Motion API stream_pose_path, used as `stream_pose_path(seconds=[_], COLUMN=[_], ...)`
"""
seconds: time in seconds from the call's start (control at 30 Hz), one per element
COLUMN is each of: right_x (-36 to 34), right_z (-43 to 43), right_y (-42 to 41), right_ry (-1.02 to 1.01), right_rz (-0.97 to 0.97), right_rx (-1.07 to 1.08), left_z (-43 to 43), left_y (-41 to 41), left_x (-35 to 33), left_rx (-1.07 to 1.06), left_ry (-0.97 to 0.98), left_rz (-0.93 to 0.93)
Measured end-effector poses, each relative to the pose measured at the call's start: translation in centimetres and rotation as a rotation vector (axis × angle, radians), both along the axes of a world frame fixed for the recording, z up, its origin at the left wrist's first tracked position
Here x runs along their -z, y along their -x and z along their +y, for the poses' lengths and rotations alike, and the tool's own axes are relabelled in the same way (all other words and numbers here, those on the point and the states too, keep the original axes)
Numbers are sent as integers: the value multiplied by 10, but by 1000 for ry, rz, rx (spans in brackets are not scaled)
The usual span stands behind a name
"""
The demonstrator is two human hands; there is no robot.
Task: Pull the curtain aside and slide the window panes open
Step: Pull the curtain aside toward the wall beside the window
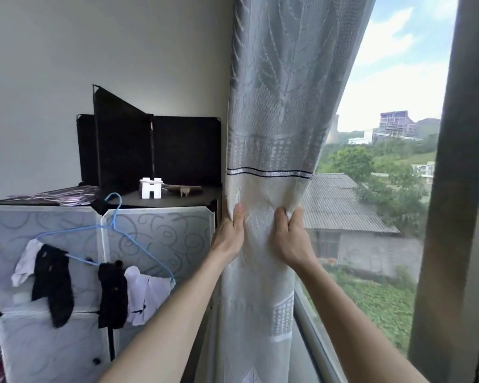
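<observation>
Curtain bunched at window's left edge beside wardrobe; left hand and right hand both clench its fabric. Glass exposed; panes apparently still to slide

Curtain: woven cloth, thin, semi-sheer, matt; grey leaf pattern above, cream below, shiny silvery band across. Cabinet doors: translucent plastic, frosted, swirl print, slight gloss. Panels on top: black, matt. Hanger: blue, smooth, thin. Socks: soft knit cloth, matt. Wall: smooth matt paint. Window frame: smooth, dull grey.
</observation>
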State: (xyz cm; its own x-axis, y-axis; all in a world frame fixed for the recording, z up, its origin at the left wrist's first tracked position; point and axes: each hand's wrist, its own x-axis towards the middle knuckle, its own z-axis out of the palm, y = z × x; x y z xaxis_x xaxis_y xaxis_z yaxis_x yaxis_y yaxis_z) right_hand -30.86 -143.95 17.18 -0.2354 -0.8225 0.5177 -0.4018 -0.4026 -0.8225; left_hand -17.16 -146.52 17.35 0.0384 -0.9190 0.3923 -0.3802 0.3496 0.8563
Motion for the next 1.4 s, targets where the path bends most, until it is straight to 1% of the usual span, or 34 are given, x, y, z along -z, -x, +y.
stream_pose_path(seconds=[0.2,0.33,0.43,0.5,0.7,0.83,0.93,1.03,1.2,1.4], right_x=[1,-4,-2,-1,-3,0,-2,-6,-11,-17], right_z=[-103,-170,-215,-240,-304,-354,-395,-436,-505,-586], right_y=[2,2,-3,-3,0,4,11,19,31,42], right_ry=[21,86,62,48,28,25,61,77,-21,-86], right_rz=[-4,-21,-21,-24,-33,-54,-89,-81,-77,-98], right_rx=[23,31,45,43,53,42,36,29,-2,25], left_z=[-94,-161,-213,-240,-306,-345,-375,-405,-466,-544], left_y=[7,8,9,11,21,31,38,46,60,74], left_x=[0,-2,5,6,8,9,5,0,-5,-6], left_rx=[4,-55,-138,-136,-79,-126,-144,-194,-279,-305], left_ry=[-21,51,48,82,91,97,110,102,34,-12], left_rz=[38,8,-7,21,120,173,207,238,263,301])
